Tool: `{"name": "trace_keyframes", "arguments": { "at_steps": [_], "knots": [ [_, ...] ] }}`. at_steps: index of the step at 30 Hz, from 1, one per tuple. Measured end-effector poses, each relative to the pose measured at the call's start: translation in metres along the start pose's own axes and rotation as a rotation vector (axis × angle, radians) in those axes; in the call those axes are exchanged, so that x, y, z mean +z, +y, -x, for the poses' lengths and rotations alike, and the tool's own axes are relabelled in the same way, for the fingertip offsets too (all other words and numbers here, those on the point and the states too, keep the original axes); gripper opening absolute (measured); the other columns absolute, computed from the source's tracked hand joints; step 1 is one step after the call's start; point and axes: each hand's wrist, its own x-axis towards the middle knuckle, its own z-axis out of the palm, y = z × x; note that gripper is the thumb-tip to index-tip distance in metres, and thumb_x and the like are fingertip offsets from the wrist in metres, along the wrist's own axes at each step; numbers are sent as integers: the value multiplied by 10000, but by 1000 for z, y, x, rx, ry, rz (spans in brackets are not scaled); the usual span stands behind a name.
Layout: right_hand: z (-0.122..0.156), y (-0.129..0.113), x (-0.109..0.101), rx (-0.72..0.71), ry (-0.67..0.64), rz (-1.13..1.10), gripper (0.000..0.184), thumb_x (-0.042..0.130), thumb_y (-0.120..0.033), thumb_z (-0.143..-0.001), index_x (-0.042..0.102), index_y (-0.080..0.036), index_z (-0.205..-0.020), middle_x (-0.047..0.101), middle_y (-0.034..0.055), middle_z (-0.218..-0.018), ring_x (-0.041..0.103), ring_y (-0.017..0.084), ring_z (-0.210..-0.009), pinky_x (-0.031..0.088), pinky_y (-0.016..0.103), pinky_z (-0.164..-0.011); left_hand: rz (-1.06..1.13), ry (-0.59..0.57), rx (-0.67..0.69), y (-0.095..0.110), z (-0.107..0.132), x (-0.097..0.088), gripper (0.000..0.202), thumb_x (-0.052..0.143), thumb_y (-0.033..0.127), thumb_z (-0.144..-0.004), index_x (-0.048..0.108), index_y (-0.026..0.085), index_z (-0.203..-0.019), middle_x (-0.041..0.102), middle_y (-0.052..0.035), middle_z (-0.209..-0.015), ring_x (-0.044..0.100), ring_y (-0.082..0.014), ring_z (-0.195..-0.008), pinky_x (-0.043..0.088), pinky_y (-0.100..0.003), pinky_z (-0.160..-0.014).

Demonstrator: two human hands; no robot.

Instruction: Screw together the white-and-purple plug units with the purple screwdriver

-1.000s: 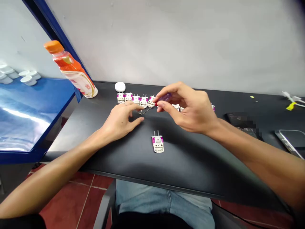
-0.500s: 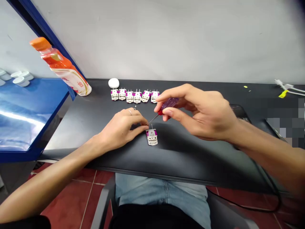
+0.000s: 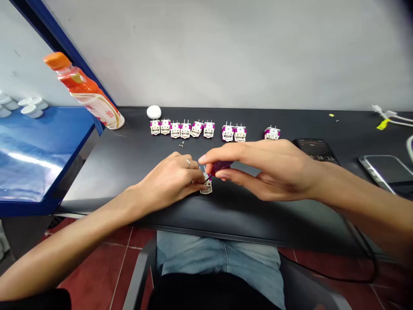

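Note:
A white and magenta plug part lies on the black table in front of me. My left hand, a ring on one finger, pinches it from the left with closed fingers. My right hand is closed round a small screwdriver with a purple and red handle; its tip points down at the plug part. A row of similar plug parts stands along the back of the table, with two more and a single one further right. Tiny screws lie just before the row.
An orange drink bottle leans at the table's back left corner beside a blue shelf with white cups. A white round object sits behind the row. Two phones lie at right, and cables at far right.
Both hands have come down and closed in on the single plug part. The screwdriver has dropped from above it to touching it, and my left hand now grips the part.

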Motion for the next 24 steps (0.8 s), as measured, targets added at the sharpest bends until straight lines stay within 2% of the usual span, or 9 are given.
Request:
{"name": "trace_keyframes", "arguments": {
  "at_steps": [7, 13, 18, 21, 24],
  "knots": [
    [-1, 6, -1, -47, -59, -81, 341, 585, -129, -1138, 644, -179, -1471, 807, 83, -1428, 803, 143, -1223, 656, 253, -1023, 23, 45, -53, 5, 3, 3, 143, 789, 311, -1078, 853, 196, -1021, 837, -62, -1020, 766, -233, -916, 531, -331, -790],
    [-4, 7, 0, 0, -149, -108, 307, 522, -163, -1161, 677, -203, -1423, 840, 59, -1239, 809, 139, -1055, 650, 259, -927, 141, 29, -138, 6, 8, 4, 77, 776, 245, -1074, 843, 208, -1069, 807, -17, -942, 758, -173, -805, 544, -272, -742],
    [-1, 4, -2, 2, -86, -38, 284, 540, -194, -1164, 679, -244, -1407, 840, 26, -1150, 810, 140, -988, 651, 265, -922, 277, 165, -136, 2, 12, 11, 94, 787, 295, -1072, 856, 232, -1063, 854, -50, -1081, 769, -227, -1016, 600, -335, -901],
    [1, 1, -4, -19, -38, -17, 284, 558, -167, -1157, 676, -225, -1408, 843, 23, -1170, 814, 128, -1020, 650, 251, -962, 379, 210, -161, 2, 14, 14, 113, 772, 302, -1082, 855, 231, -1051, 869, -46, -1072, 768, -216, -999, 614, -341, -909],
    [1, -2, -6, -25, -2, -14, 316, 583, -136, -1135, 679, -256, -1410, 852, 17, -1226, 823, 132, -1055, 661, 263, -1005, 446, 226, -207, 1, 18, 16, 81, 781, 262, -1068, 855, 227, -1064, 866, -32, -1004, 769, -190, -941, 608, -298, -845]
  ]
}}
